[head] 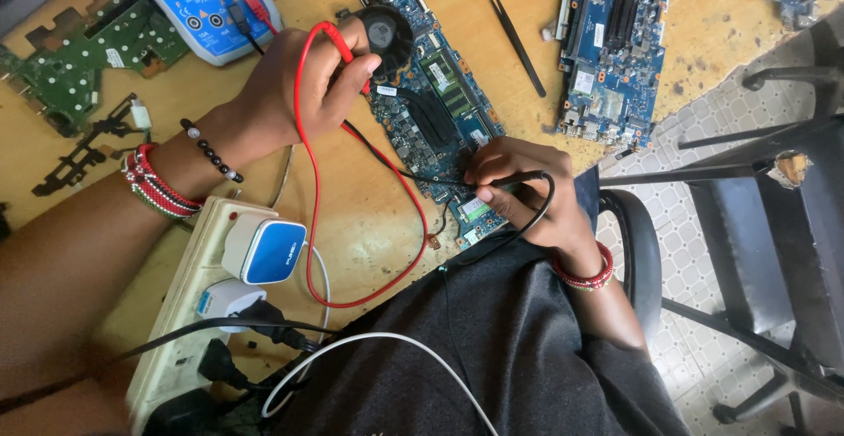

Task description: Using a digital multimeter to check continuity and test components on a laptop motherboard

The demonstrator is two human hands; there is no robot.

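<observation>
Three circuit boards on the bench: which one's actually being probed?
The middle blue board with the round black fan, under both hands. The other blue board lies untouched at far right; the green board at far left.

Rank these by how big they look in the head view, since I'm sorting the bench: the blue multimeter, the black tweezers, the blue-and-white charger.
1. Blue multimeter, though cut off by the frame edge.
2. Blue-and-white charger, nearer the camera, so unsure.
3. Black tweezers, long but thinnest.

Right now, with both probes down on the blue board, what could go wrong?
1. The black probe in the right hand sits among tightly packed parts on the blue board; a slip might bridge neighbouring contacts.
2. The red lead loops loosely around the left hand and over the bench; snagging it could jerk the red probe off its spot.
</observation>
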